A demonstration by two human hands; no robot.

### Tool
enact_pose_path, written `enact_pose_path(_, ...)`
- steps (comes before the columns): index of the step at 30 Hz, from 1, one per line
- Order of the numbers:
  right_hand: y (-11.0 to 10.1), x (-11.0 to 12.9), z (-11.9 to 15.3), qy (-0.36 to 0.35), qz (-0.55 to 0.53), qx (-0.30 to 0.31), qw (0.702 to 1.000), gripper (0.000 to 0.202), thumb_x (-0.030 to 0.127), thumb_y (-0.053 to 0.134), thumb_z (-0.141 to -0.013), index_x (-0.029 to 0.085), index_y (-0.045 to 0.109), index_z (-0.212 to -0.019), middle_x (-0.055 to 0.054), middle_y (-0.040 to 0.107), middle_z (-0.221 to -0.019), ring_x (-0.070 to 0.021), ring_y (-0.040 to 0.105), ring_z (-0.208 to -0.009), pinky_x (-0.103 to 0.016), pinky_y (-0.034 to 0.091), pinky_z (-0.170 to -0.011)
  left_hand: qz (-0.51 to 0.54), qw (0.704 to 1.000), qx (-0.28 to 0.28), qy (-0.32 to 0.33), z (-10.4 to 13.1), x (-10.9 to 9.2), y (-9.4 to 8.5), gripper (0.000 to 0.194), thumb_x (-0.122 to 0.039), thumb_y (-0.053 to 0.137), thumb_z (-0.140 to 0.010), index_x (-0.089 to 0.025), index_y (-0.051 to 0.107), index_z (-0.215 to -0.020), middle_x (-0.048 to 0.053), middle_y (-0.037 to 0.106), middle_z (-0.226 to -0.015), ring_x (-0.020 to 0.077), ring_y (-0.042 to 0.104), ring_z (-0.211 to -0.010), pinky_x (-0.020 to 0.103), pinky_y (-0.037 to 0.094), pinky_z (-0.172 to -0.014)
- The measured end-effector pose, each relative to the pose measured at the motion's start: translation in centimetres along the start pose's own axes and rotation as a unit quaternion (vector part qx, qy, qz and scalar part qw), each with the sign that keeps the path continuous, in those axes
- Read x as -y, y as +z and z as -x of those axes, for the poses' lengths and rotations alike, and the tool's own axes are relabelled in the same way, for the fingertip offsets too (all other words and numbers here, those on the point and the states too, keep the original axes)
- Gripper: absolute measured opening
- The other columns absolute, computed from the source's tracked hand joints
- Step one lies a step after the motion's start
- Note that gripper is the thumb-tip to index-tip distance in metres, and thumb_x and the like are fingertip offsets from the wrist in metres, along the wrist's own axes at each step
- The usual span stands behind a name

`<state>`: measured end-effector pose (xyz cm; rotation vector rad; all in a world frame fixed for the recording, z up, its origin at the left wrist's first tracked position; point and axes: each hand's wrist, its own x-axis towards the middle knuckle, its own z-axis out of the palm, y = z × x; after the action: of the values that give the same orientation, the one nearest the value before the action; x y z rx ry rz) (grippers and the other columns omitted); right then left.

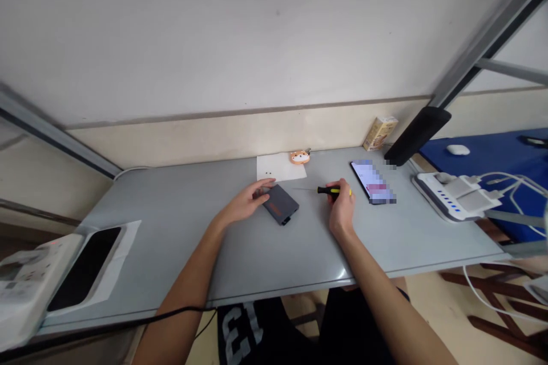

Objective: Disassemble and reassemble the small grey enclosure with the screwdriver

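Observation:
On the grey desk (pixel 171 239) lies a dark grey rectangular device (pixel 280 204) with reddish markings, tilted diagonally. My left hand (pixel 248 201) rests at its upper left edge, fingers apart and touching it. My right hand (pixel 341 205) is closed around a black and yellow screwdriver (pixel 327 190), whose thin shaft points left toward the device. Behind the device is a white sheet of paper (pixel 278 168) with a few tiny dark pieces (pixel 268 173) on it. A small orange and white animal-faced case (pixel 299 157) sits at the paper's back right.
Right of my right hand lies a lit phone (pixel 372 182). Beyond are a small carton (pixel 380 133), a black cylindrical object (pixel 417 136) and a power strip (pixel 449 197) with cables. At the left are a dark phone-like slab (pixel 88 268) and a white box (pixel 38 285).

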<state>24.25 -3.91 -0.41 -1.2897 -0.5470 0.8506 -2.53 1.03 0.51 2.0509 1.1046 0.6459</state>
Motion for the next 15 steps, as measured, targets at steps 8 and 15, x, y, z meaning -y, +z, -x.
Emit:
enact_pose_path(8,0.5,0.0,1.0,-0.063,0.112,0.126,0.984,0.050,0.060,0.047,-0.096,0.020,0.070,-0.076,-0.001,0.060,-0.069,-0.0155,0.050,-0.064,-0.029,0.039,-0.062,0.003,0.993,-0.117,0.016,-1.0,0.6,2.5,0.040,-0.023,0.033,-0.105,-0.024,0.069,-0.123,0.007,0.073,-0.114,0.0192,0.072,-0.091,0.038,0.060,-0.082)
enact_pose_path(15,0.4,0.1,1.1,-0.075,0.135,0.125,0.980,0.051,0.058,0.044,-0.097,0.020,0.070,-0.075,0.000,0.055,-0.061,-0.0150,0.046,-0.059,-0.030,0.036,-0.059,0.011,0.993,-0.116,0.014,-0.8,0.4,2.4,0.036,-0.024,0.035,-0.105,-0.023,0.069,-0.118,0.006,0.074,-0.117,0.0148,0.069,-0.070,0.035,0.060,-0.071)
